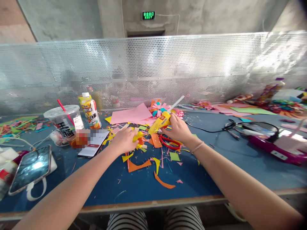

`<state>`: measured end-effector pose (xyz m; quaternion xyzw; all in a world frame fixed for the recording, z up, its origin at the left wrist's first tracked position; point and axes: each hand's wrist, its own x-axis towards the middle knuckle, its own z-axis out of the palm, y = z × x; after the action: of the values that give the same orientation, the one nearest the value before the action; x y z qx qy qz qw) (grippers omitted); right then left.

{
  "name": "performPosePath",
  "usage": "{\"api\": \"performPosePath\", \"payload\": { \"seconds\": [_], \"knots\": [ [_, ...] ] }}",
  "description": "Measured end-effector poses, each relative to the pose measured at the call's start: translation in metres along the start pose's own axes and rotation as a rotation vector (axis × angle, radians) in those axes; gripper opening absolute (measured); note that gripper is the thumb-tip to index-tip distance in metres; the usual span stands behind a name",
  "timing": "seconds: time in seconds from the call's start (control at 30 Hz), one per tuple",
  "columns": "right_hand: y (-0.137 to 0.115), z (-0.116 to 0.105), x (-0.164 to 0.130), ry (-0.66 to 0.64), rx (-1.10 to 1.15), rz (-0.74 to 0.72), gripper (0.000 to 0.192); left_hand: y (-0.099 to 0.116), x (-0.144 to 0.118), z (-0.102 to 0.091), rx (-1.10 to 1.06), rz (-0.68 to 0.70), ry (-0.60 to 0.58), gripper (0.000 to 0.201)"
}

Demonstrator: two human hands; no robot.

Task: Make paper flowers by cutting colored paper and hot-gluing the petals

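In my right hand (178, 129) is a yellow hot glue gun (160, 123), a white glue stick (177, 103) poking out of its back and its nozzle end tilted down to the left. My left hand (124, 140) pinches a small yellow paper piece (137, 136), just left of the gun's tip. Red-handled scissors (170, 142) lie under my right hand. Cut scraps of orange paper (139, 166), yellow and pink are strewn below both hands. Behind them sit a pink paper sheet (131, 114) and a multicoloured paper flower (158, 108).
To the left stand a lidded drink cup (61, 119) with a red straw and a juice bottle (91, 111), near a phone (32, 169). A purple power strip (275, 150) with black cables lies at right. A perforated metal screen (148, 64) closes off the table's back.
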<state>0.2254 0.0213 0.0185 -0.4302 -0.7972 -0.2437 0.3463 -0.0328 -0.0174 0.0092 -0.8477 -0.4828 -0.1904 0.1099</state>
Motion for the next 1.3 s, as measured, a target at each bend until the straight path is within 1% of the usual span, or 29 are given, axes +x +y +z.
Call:
{"api": "performPosePath", "payload": {
  "seconds": [0.17,0.3,0.47,0.63,0.87,1.17,1.3],
  "knots": [
    [-0.001,0.001,0.0,0.0,0.007,-0.029,0.033,0.007,-0.001,0.0,0.039,-0.041,-0.003,0.018],
    [-0.007,0.004,0.0,0.044,0.001,-0.061,0.035,0.009,0.001,-0.004,0.032,-0.097,-0.058,0.009],
    [-0.023,0.011,0.001,0.057,-0.038,-0.014,0.032,-0.003,0.007,-0.007,-0.134,-0.211,-0.138,0.009],
    [-0.034,0.016,-0.001,-0.019,-0.068,-0.026,0.036,-0.012,0.012,-0.008,-0.311,-0.323,-0.216,0.016],
    [-0.04,0.019,-0.004,-0.047,-0.119,-0.067,0.035,-0.019,0.013,-0.004,-0.447,-0.32,-0.253,0.02],
    [-0.04,0.023,-0.004,-0.104,-0.16,-0.121,0.023,-0.024,0.014,0.0,-0.452,-0.321,-0.257,0.021],
    [-0.038,0.024,-0.004,-0.101,-0.159,-0.13,0.022,-0.027,0.014,0.002,-0.441,-0.324,-0.264,0.021]
  ]
}}
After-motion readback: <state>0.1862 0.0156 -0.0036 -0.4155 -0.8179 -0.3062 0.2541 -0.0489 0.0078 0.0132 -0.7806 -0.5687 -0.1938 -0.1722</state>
